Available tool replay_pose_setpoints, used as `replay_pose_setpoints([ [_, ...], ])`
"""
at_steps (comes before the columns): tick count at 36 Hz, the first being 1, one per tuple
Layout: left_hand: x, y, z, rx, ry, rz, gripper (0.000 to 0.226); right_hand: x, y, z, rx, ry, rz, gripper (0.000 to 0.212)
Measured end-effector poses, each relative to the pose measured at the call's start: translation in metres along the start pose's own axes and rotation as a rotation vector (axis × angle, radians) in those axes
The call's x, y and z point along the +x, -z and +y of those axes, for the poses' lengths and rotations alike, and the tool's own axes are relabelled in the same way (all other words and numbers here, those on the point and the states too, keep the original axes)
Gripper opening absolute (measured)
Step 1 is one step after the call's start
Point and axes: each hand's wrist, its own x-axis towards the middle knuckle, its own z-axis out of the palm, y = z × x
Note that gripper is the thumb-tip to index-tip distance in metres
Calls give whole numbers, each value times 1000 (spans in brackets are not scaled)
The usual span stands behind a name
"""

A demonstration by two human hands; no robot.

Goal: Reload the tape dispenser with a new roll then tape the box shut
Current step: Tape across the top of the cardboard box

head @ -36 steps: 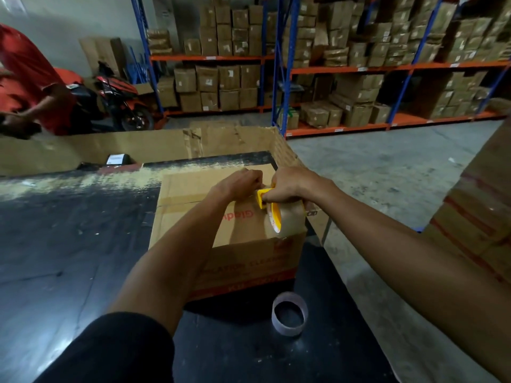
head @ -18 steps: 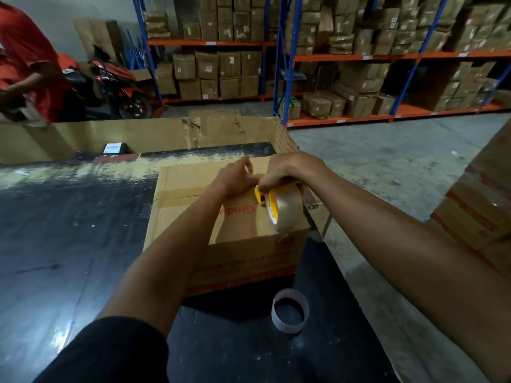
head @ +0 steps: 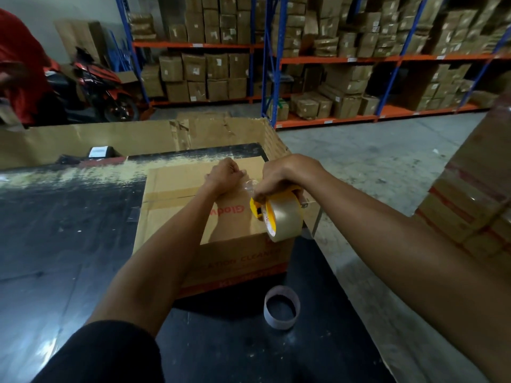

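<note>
A brown cardboard box (head: 177, 205) with red print sits on the black table (head: 63, 244), its top flaps down. My right hand (head: 282, 175) grips a yellow tape dispenser (head: 258, 208) loaded with a full brown tape roll (head: 287, 217), held over the box's right top edge. My left hand (head: 225, 175) is closed on the free end of the clear tape (head: 249, 186), pinching it just left of the dispenser above the box top. A short stretch of tape spans between the two hands.
An empty tape core (head: 281, 308) stands on the table in front of the box. A large open carton (head: 138, 139) lies behind the table. A stack of boxes (head: 475, 205) rises at the right. A person in red (head: 19, 64) and a motorbike (head: 102, 89) are at the far left; shelves (head: 331, 59) of cartons behind.
My right hand has drawn the dispenser to the right and lower, away from the left hand, so a short length of tape now shows between them. The left hand stays on the box top.
</note>
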Motion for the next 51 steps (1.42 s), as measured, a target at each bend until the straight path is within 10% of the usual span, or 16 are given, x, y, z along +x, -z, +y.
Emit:
replay_pose_setpoints([
  [10,-44,-14,-10,607,-395,-253,54,-11,-7,-3,-5,30,52,51],
  [21,-50,-19,18,741,-165,-455,77,-43,-24,7,29,14,27,51],
  [43,-57,-30,14,710,-147,-303,76,-60,-76,27,55,39,158,37],
  [51,-58,-33,6,681,-178,-268,75,-18,-91,58,288,9,-295,42],
])
